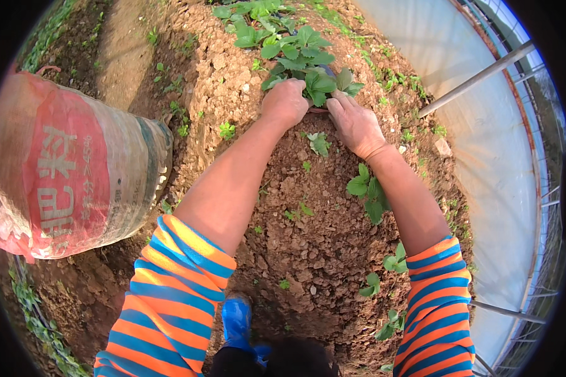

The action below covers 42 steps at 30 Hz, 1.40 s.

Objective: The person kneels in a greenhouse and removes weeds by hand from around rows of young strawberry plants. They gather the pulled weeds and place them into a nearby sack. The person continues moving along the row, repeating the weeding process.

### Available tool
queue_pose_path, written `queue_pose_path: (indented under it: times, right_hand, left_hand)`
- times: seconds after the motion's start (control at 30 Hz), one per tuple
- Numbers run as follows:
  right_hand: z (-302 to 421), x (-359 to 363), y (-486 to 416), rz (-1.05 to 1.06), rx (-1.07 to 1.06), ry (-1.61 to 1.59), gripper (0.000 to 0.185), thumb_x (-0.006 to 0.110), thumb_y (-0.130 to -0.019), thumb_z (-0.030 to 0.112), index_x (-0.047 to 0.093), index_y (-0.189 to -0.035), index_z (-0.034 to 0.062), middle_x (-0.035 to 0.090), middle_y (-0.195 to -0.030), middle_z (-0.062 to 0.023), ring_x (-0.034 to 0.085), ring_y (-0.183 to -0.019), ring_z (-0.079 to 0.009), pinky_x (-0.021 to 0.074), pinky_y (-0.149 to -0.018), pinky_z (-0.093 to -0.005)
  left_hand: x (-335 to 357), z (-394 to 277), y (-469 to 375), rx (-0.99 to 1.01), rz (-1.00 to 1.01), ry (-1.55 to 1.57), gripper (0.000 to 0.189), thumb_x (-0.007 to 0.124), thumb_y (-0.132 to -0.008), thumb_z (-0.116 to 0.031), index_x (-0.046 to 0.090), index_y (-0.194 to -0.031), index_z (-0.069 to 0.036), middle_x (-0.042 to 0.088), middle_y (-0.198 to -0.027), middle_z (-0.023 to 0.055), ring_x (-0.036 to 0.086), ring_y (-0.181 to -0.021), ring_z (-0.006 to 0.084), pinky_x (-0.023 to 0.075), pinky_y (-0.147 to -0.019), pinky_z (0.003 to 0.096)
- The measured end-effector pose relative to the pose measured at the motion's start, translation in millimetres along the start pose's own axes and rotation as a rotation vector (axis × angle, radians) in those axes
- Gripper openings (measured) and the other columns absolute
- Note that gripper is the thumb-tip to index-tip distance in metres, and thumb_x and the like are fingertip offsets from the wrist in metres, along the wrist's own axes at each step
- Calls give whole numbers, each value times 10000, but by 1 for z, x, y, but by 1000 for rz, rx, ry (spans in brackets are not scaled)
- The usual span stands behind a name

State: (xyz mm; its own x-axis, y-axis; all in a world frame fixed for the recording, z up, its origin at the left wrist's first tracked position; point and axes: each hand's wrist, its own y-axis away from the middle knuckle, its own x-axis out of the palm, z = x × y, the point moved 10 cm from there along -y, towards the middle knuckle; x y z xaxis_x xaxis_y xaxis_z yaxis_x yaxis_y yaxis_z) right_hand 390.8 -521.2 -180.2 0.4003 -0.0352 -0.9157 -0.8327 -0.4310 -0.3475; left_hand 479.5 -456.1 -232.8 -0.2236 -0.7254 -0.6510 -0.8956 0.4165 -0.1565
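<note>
A long clump of strawberry plants [306,52] with green toothed leaves stands on the soil bed before me. At its near end a narrow reddish-brown edge [318,110], perhaps of a tray, shows below the leaves. My left hand [285,102] is curled at the left end of this edge, its fingertips mostly hidden. On the other side my right hand [355,123] grips at the right end, thumb and fingers close together beside a pale leaf. Leaves hang between both hands. Just below them, a loose-looking strawberry leaf [319,143] lies on the soil.
A bulging red and white woven fertilizer sack [70,169] with printed writing stands at left. Small strawberry plants [371,193] line the bed's right side, partly behind my forearm. Plastic greenhouse sheeting [490,155] and a slanted pole [476,80] bound the right. My blue boot [236,320] is below.
</note>
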Motion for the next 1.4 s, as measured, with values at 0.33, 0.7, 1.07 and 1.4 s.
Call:
queue_pose_path:
  times: [0.33, 0.7, 1.07, 1.4]
  right_hand:
    - [3, 22, -13, 246, -4, 225, 135, 505, -745, 80, 532, -871, 40, 553, -851, -88, 606, -756, -210, 500, -585, -333]
    - [1, 31, -16, 478, 161, 165, 163, 488, -758, 120, 640, -705, 91, 630, -727, -69, 630, -700, -233, 491, -618, -341]
    - [-2, 50, -21, 768, 208, 183, 209, 474, -783, 152, 669, -827, 92, 650, -898, -95, 628, -849, -219, 488, -709, -320]
    - [8, 50, -26, 806, 121, 145, 214, 472, -754, 133, 663, -827, 71, 646, -901, -107, 620, -847, -251, 485, -733, -354]
  left_hand:
    - [-1, 0, -3, 44, -11, -9, 290, 604, -715, -255, 600, -922, -52, 585, -967, 155, 552, -877, 338, 436, -774, 389]
    - [-5, -4, 2, 15, 37, -27, 255, 578, -725, -216, 592, -908, -39, 574, -996, 153, 545, -913, 334, 438, -785, 409]
    - [-1, -3, 2, 4, 21, -75, 228, 511, -745, -174, 598, -924, -64, 573, -1027, 135, 543, -943, 327, 441, -786, 420]
    - [-3, 0, 3, -30, 50, -65, 291, 462, -728, -97, 593, -987, -68, 571, -1051, 132, 536, -969, 323, 438, -807, 413]
